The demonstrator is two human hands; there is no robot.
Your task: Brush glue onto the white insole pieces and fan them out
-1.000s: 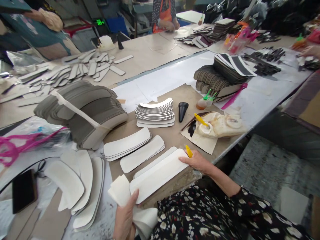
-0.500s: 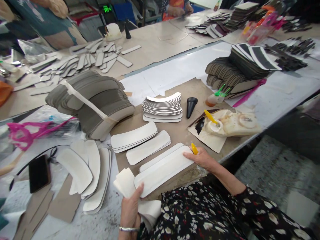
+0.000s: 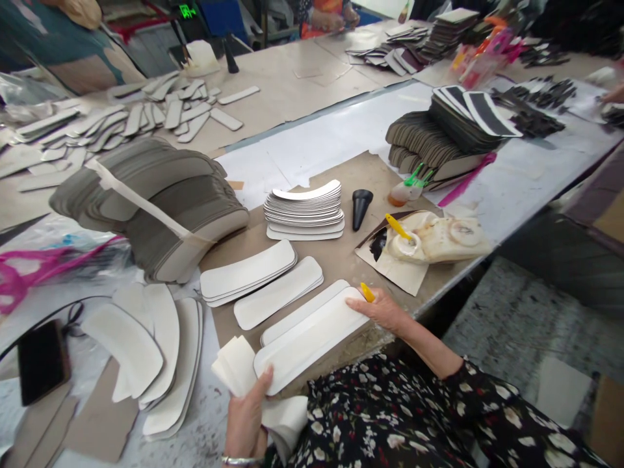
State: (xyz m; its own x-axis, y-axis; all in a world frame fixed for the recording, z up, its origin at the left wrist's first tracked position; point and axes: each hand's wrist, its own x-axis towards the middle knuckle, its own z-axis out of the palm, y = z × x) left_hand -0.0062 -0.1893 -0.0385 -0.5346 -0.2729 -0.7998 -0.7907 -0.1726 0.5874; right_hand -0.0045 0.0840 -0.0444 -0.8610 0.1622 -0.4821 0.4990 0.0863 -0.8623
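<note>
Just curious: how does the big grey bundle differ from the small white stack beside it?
The grey bundle of curved cut pieces is larger, leans, and is bound by a pale strip; the white stack of curved cut pieces is low, level, unbound. Both hold curved sheets.

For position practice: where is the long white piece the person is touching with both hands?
Head view, bottom centre: the long white piece lies at the brown board's near edge, between the left hand and the right hand, holding a yellow tool.

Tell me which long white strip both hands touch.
The nearest strip, at the table edge: left hand grips its near end, right hand, holding a yellow tool, rests on its far end. Piles behind lie untouched.
</note>
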